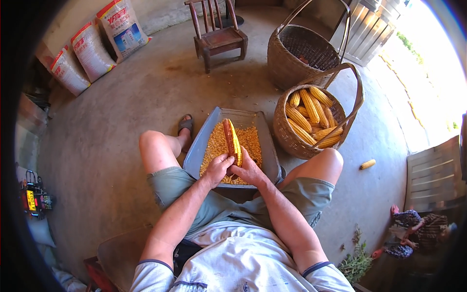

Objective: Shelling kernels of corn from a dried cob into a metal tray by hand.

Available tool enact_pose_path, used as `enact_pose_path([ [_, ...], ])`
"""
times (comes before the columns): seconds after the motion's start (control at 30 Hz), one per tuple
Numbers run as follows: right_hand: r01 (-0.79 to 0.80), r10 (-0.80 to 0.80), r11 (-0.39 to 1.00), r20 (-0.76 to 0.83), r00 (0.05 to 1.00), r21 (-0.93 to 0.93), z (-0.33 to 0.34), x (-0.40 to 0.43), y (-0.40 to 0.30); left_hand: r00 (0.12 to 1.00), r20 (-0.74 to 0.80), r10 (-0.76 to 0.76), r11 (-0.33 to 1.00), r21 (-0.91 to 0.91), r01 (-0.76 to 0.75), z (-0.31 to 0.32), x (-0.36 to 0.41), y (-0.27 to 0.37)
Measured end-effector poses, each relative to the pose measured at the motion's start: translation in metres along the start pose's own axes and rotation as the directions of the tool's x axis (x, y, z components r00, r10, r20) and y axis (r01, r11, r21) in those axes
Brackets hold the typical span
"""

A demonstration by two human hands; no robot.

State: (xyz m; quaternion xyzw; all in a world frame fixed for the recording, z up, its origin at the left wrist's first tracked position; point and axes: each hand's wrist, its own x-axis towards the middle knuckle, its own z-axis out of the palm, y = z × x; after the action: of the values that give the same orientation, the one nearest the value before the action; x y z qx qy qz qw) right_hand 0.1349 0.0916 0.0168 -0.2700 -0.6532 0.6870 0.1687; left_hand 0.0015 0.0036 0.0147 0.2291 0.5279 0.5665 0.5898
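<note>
Both my hands are closed around one ear of corn (233, 140), held tip away from me. Its left side is bare reddish cob, while yellow kernels still cover the right side. My left hand (219, 168) grips the lower end with the thumb against the cob. On the kernel side, my right hand (249, 168) wraps the same end; some of its fingers are hidden. Beneath them, between my legs, lies a grey scoop-shaped tub (199, 148) with loose corn kernels (213, 146) spread over its bottom.
A wicker basket (286, 137) of corn ears stands by my right knee, a larger basket (275, 60) behind it. One ear (367, 164) lies on the floor. Ahead is a small wooden chair (220, 38); sacks (93, 51) lean at the wall. Another person (412, 228) sits at right.
</note>
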Motion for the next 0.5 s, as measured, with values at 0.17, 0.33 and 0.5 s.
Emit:
enact_pose_path([
  [0.17, 0.027, -0.025, 0.981, 0.012, 1.000, -0.190, 0.003, 0.003, 0.009, 0.995, -0.089, -0.034, 0.998, 0.049, 0.038, -0.003, 0.005, -0.001],
  [0.33, -0.075, 0.085, 0.903, 0.005, 0.996, -0.423, 0.008, -0.002, -0.011, 0.967, -0.253, 0.038, 0.947, 0.318, 0.046, -0.003, 0.003, 0.000],
  [0.5, -0.018, -0.047, 0.924, -0.160, 0.986, -0.381, 0.027, -0.007, 0.002, 0.972, -0.199, 0.122, 0.889, 0.457, -0.018, 0.003, -0.004, 0.008],
])
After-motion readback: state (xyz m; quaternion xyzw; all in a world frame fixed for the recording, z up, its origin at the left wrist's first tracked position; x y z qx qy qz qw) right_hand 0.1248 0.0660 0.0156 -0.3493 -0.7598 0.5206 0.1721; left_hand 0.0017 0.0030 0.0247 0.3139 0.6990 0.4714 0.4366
